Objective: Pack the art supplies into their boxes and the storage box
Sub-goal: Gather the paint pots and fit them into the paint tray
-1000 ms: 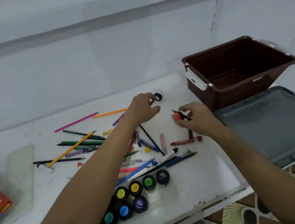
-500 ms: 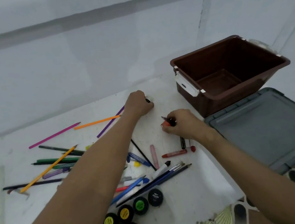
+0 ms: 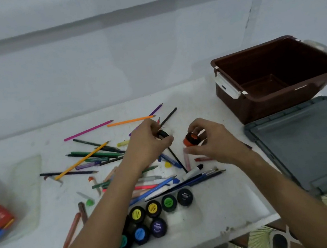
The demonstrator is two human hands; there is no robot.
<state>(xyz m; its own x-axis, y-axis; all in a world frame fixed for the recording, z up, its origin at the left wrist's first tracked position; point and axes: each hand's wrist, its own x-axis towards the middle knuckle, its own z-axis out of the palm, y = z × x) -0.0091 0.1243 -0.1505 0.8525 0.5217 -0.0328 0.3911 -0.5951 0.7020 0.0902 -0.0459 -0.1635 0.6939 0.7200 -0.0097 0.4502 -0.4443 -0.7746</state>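
The storage box (image 3: pixel 274 79) is glossy brown plastic, and its grey lid (image 3: pixel 308 145) looks matt plastic. The paint pots (image 3: pixel 154 217) wear shiny black caps on a scuffed, speckled white table (image 3: pixel 222 206).

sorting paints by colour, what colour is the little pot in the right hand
Orange pot with a black lid, pinched in the right hand; head view.

Both bare forearms reach forward and converge. The left hand (image 3: pixel 150 144) is knuckles-up, its fingers curled round a small black-capped jar (image 3: pixel 163 134). Just to its right, the right hand (image 3: pixel 213 142) pinches an orange paint pot (image 3: pixel 191 140) between thumb and curled fingertips.
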